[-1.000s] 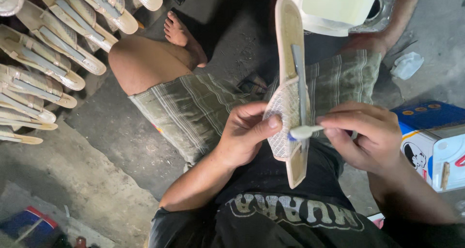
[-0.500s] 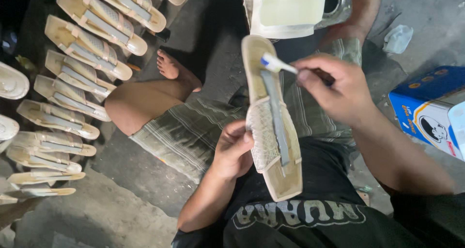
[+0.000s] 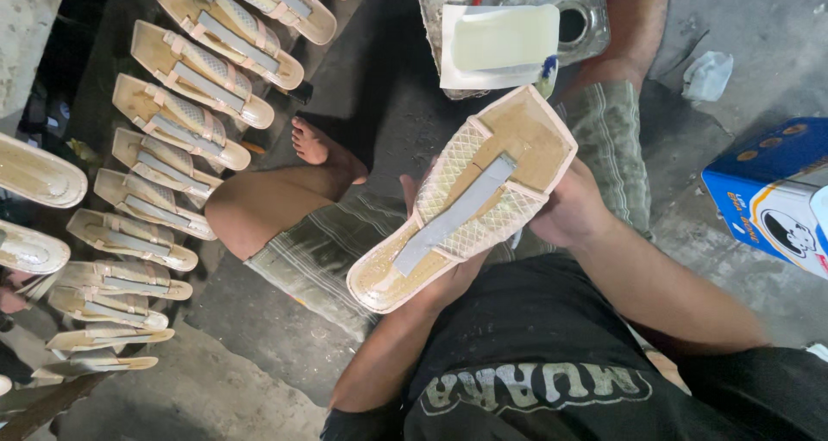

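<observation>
Concrete floor (image 3: 207, 389) — sandal soles (image 3: 194, 83) alongside

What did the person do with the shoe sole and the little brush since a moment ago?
The sole tipped from upright to slanting. The right hand stopped brushing and now grips the sole's wide end; the brush is out of sight. The left hand still supports it underneath. The rows of soles stayed put.

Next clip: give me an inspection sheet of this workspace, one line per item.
Surface: bare grey concrete floor, dusty.
Job's things: one sandal sole held bottom-up over the lap, grey strip down its middle.
Clutter: rows of similar soles laid out on the left; metal can with a pale tray on top; blue and white box; crumpled rag.
Grippers: left hand under the sole; right hand at its wide end.
Cables: nothing seen.
Surroundings: the person's bare foot on the floor.
</observation>
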